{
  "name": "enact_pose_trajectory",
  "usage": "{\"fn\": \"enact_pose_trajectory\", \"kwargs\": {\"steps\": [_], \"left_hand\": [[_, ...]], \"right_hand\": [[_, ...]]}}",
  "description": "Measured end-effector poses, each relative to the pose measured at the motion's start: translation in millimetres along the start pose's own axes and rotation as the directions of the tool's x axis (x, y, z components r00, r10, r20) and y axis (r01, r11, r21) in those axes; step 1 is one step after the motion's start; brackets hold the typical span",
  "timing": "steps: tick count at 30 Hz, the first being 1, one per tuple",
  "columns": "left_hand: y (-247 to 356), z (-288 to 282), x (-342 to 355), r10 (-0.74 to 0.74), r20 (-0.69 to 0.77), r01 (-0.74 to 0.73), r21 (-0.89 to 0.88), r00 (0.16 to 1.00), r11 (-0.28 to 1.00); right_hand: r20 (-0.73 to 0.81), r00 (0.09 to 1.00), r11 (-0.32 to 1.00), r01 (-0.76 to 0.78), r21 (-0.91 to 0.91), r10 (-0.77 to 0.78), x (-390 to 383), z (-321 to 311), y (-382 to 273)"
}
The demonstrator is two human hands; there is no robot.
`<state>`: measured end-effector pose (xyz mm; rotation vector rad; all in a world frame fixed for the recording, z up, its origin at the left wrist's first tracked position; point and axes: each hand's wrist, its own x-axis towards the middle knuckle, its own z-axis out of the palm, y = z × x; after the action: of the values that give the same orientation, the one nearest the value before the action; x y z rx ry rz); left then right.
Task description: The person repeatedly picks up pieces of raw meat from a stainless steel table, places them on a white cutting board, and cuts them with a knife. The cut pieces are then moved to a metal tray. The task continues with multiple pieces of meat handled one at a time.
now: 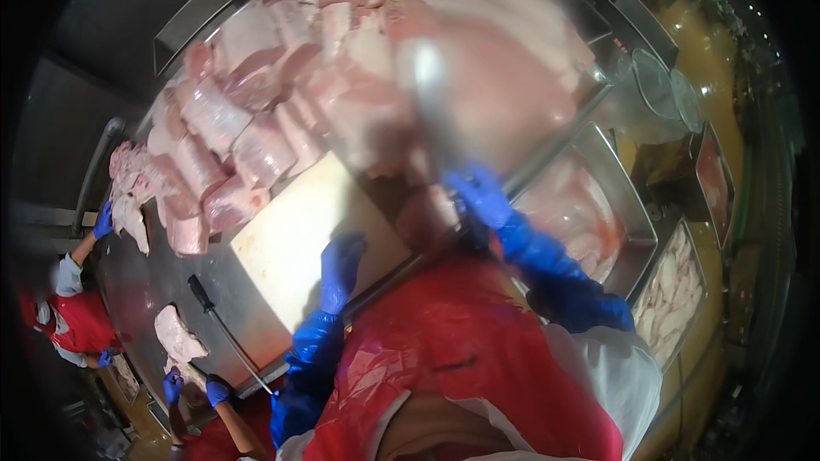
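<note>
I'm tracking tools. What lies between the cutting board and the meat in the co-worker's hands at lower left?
In the head view, a black-handled rod lies on the metal table between the cutting board and that meat.

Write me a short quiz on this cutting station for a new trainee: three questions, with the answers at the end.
1. Multiple choice: what colour is the apron of the person wearing the camera? A) green B) red C) yellow
2. True or false: in the picture, the black-handled rod lies to the left of the white cutting board.
3. Fill in the gap: of that person's two gloved hands, the ____ one is nearer the cutting board.

Key: 1. B; 2. True; 3. left (the left hand).
</note>
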<state>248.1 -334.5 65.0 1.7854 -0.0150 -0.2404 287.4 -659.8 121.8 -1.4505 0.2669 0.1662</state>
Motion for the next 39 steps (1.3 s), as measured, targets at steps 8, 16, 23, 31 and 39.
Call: {"fn": "enact_pose_trajectory", "kwargs": {"steps": [8,16,23,31,39], "left_hand": [[91.8,180.0,131.2,-0.103,0.668,0.398,-0.307,0.737,0.864],[20.1,281.3,234.2,-0.170,0.456,0.473,-0.714,0.874,0.517],[23.1,300.7,199.8,-0.206,0.392,0.420,-0.606,0.897,0.675],[16.2,333.7,253.5,-0.159,0.331,0.356,-0.713,0.930,0.603],[34.9,332.7,298.4,0.421,0.636,0.574,-0.769,0.647,0.281]], "right_hand": [[-0.371,0.919,0.940,0.000,-0.340,-0.135,64.1,-229.5,2.4],[-0.142,0.987,0.974,0.046,-0.222,-0.079,142.3,-236.0,-12.6],[-0.110,0.993,0.997,0.053,0.056,-0.046,153.0,-260.1,8.7],[0.008,0.999,0.979,-0.038,0.202,0.037,156.8,-259.6,-10.5],[0.040,0.973,0.968,0.230,-0.100,-0.227,146.0,-245.1,-68.3]]}}
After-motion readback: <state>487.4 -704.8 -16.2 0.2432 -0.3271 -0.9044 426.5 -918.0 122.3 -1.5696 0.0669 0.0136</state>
